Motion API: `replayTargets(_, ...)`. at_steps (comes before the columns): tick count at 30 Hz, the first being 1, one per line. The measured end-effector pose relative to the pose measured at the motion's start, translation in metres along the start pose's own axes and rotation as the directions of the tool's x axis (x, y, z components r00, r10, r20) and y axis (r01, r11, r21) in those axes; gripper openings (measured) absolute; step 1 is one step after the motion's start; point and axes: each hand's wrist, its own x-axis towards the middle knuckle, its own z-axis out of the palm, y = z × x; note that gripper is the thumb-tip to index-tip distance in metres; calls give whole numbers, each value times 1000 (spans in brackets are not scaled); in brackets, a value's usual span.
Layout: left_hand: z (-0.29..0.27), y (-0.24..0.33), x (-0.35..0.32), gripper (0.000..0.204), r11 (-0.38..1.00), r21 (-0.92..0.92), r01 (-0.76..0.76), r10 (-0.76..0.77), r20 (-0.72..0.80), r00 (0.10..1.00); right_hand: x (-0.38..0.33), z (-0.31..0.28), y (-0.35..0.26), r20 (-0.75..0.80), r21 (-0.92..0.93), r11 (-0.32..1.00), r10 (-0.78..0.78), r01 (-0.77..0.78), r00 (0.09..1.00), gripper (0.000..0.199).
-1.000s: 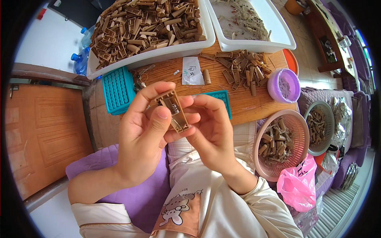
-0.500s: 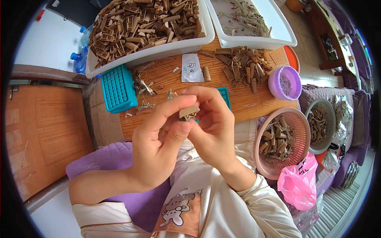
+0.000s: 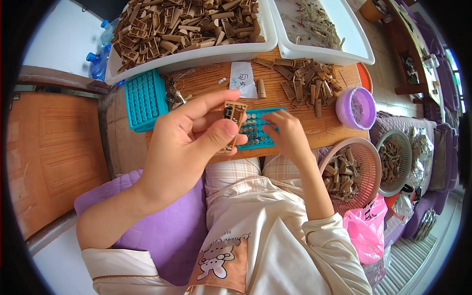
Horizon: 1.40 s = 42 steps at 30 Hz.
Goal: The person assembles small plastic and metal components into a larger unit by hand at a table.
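My left hand [image 3: 184, 135] is closed on a brown plastic battery case [image 3: 234, 115], pinched between thumb and fingers. Its hollow side faces up, showing a dark part and metal bits inside. Beyond it on the table lies a teal tray [image 3: 257, 143] with rows of round silver button cells [image 3: 251, 129], partly hidden by my left fingers. My right hand [image 3: 287, 132] hovers at the tray's right part, thumb and forefinger slightly apart over the rows. I see nothing held in it; whether the fingertips touch a cell is too small to tell.
A white bin [image 3: 196, 53] heaped with brown cases and another white bin [image 3: 324, 55] of wired pieces stand at the back. Loose brown cases [image 3: 300, 81], a purple bowl [image 3: 351, 118] and stacked teal trays [image 3: 144, 101] are on the table. A pink basket [image 3: 371, 169] sits at right.
My hands have parted. The left keeps the case, now turned with its hollow side showing; the right has let go and moved right, over the teal tray.
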Motion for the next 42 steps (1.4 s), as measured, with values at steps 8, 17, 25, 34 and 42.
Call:
replayTargets(8, -8, -1, 9, 38, 997, 66, -40, 38, 40, 998, -32, 24, 16, -11, -250, 966, -74, 69, 997, 7)
replayTargets(17, -6, -2, 12, 40, 987, -52, 151, -147, 64, 987, -30, 21, 14, -124, 46, 999, -11, 17, 992, 10)
replayTargets(25, -6, -6, 9, 42, 990, -19, 139, -137, 95, 986, 1, -16, -95, -645, 204, 903, -167, 379, 745, 25)
replayTargets(34, -6, -8, 13, 32, 973, -86, 213, -202, 121, 972, 8, -3, -92, -606, 164, 864, -293, 477, 739, 25)
replayTargets(42, -9, -9, 17, 29, 961, -86, 261, -255, 76, 964, 17, -12, -91, -412, 83, 875, -405, 476, 816, 30)
